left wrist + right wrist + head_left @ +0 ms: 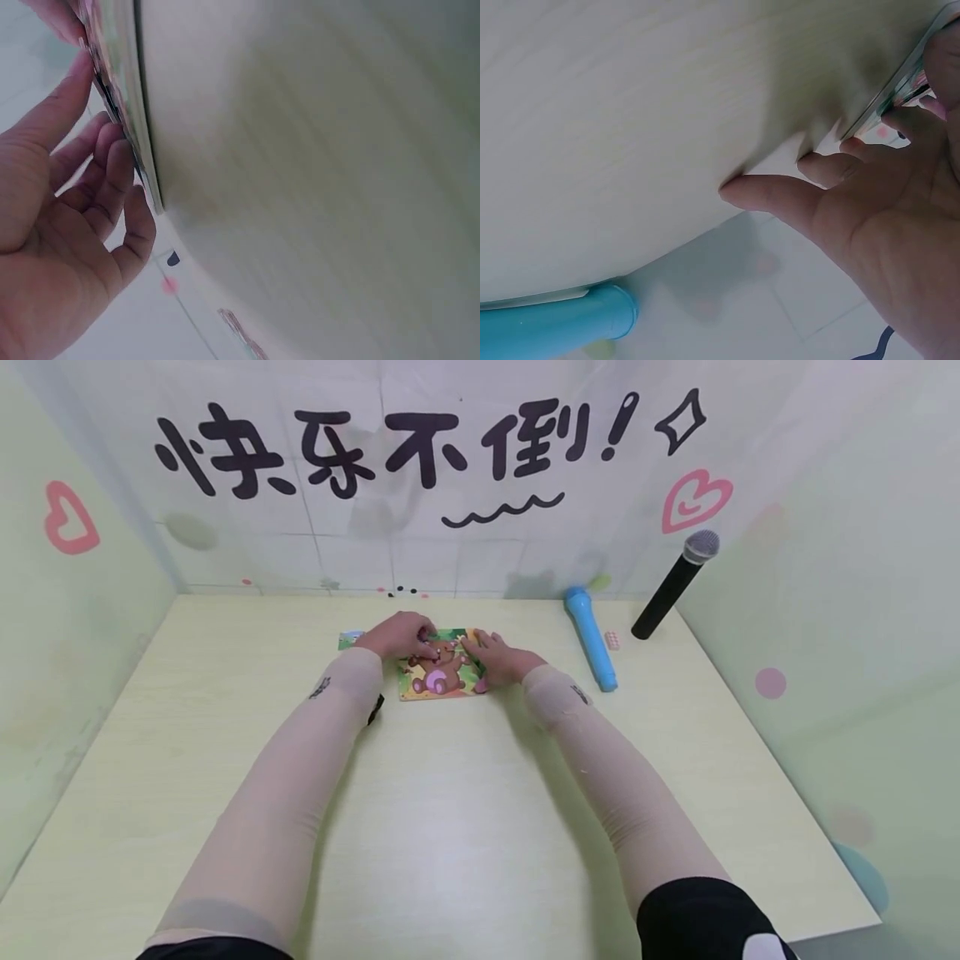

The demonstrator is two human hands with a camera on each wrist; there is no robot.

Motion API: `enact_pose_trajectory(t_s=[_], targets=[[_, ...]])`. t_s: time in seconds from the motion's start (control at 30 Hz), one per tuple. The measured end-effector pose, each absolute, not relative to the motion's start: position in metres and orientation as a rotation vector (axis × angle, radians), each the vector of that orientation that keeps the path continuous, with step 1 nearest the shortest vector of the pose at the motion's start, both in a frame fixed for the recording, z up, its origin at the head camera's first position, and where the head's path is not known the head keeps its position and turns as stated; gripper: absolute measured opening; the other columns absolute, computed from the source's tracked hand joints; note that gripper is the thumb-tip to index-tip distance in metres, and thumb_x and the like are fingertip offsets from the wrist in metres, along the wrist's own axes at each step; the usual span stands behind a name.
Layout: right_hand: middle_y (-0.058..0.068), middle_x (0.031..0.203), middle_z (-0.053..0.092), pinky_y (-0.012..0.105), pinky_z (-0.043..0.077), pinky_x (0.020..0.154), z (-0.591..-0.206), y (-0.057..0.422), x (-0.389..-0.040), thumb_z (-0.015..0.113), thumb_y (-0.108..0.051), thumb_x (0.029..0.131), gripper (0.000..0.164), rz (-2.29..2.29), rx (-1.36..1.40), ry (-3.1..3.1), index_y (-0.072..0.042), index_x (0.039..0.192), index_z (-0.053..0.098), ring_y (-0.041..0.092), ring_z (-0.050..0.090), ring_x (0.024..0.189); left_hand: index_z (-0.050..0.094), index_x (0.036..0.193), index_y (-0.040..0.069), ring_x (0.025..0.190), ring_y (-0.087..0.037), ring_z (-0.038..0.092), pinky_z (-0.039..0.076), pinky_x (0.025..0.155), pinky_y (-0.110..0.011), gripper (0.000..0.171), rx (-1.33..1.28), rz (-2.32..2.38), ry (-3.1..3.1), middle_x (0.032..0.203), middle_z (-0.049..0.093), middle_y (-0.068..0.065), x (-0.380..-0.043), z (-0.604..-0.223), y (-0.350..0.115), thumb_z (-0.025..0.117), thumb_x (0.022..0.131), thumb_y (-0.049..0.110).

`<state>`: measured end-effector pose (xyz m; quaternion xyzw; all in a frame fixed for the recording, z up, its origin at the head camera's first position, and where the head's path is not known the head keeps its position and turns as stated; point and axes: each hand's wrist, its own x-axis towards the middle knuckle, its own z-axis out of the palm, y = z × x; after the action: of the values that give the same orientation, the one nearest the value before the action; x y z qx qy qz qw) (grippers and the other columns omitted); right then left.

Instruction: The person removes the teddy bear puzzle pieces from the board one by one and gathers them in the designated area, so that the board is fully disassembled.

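A flat picture puzzle (438, 681) with a brown bear lies on the table in the head view. My left hand (401, 637) reaches over its upper left part, thumb and fingertips touching the surface. In the left wrist view the left hand (67, 195) has loosely bent fingers, with thumb and fingers apart along the puzzle's face (124, 82). My right hand (506, 660) lies at the puzzle's right edge, some fingertips on it. The right wrist view shows the right hand (885, 187) with fingers spread beside the puzzle edge (900, 86). Some of the picture is hidden beneath the hands.
A small picture piece (349, 640) lies left of the puzzle. To the right are a blue microphone (592, 639), a small pinkish piece (612, 641) and a black microphone (667, 589). A printed backdrop (450, 552) rises behind the table (465, 827).
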<state>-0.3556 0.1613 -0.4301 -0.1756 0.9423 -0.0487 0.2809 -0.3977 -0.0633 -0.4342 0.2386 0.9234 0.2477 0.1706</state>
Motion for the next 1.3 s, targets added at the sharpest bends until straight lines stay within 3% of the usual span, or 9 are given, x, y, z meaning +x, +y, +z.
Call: enact_pose_trajectory(t_s=[0.23,0.7,0.93,1.3], targets=[[0.01,0.169,-0.015,0.064,0.014,0.118,-0.432,0.162,-0.357,0.064,-0.037,0.099,0.093,-0.14,-0.483,2.532,-0.025,0.164,-0.001,0.036,-0.012,0.154,0.06,0.124,0.0,0.098,-0.026,0.055,0.047,0.093,-0.041,0.04,0.559,0.721,2.62,0.112,0.061,-0.014,-0.394,-0.432,-0.058,0.073,0.095,0.024],[0.008,0.169,-0.015,0.065,0.011,0.118,-0.43,0.161,-0.355,0.064,-0.034,0.099,0.092,-0.169,-0.46,2.523,-0.026,0.164,0.0,0.034,-0.013,0.154,0.055,0.127,0.0,0.113,-0.03,0.054,0.045,0.102,-0.044,0.041,0.644,0.8,2.608,0.126,0.058,-0.016,-0.396,-0.435,-0.077,0.07,0.092,0.014],[0.01,0.169,-0.013,0.065,0.011,0.118,-0.431,0.161,-0.353,0.067,-0.032,0.098,0.093,-0.181,-0.482,2.531,-0.023,0.164,0.002,0.037,-0.011,0.154,0.055,0.125,0.0,0.112,-0.031,0.054,0.045,0.1,-0.046,0.042,0.619,0.869,2.602,0.125,0.057,-0.017,-0.396,-0.434,-0.096,0.07,0.089,0.012],[0.01,0.169,-0.012,0.065,0.013,0.118,-0.432,0.161,-0.352,0.065,-0.033,0.099,0.091,-0.174,-0.479,2.542,-0.024,0.164,0.003,0.036,-0.01,0.154,0.052,0.132,0.0,0.103,-0.031,0.053,0.051,0.075,-0.042,0.044,0.573,0.885,2.596,0.129,0.054,-0.018,-0.39,-0.426,-0.137,0.065,0.092,0.012]])
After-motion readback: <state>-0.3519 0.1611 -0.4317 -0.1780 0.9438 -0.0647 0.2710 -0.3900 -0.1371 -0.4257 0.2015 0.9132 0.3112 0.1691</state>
